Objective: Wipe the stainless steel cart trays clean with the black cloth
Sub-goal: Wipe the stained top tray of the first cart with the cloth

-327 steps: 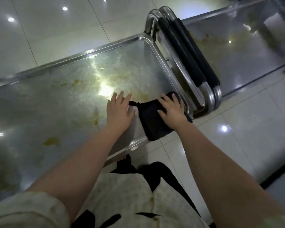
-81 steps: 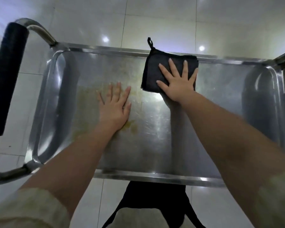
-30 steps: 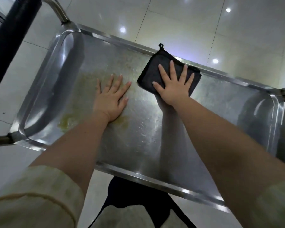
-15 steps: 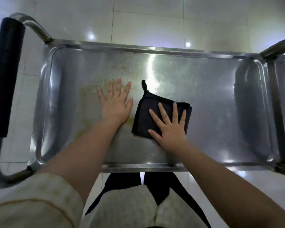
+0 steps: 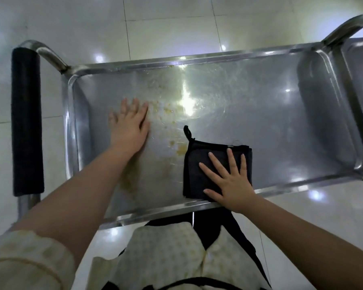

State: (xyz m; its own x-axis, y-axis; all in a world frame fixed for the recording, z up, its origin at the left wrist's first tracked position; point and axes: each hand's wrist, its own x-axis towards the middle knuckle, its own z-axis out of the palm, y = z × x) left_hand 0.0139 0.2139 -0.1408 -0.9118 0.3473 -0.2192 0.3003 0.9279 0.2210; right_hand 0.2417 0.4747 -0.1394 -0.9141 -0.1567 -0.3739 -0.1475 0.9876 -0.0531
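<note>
Head view, right hand (image 5: pixel 232 185) pressing black cloth (image 5: pixel 194 174)

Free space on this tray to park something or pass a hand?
Widest bare patch: right half of the tray, from the black cloth to the right end wall. Narrower strip along the far rim. Crowded left-centre: left hand, yellow residue, then cloth under the right hand at the near rim.

Glossy steel tray (image 5: pixel 260 122), matt cloth (image 5: pixel 199 164)
</note>
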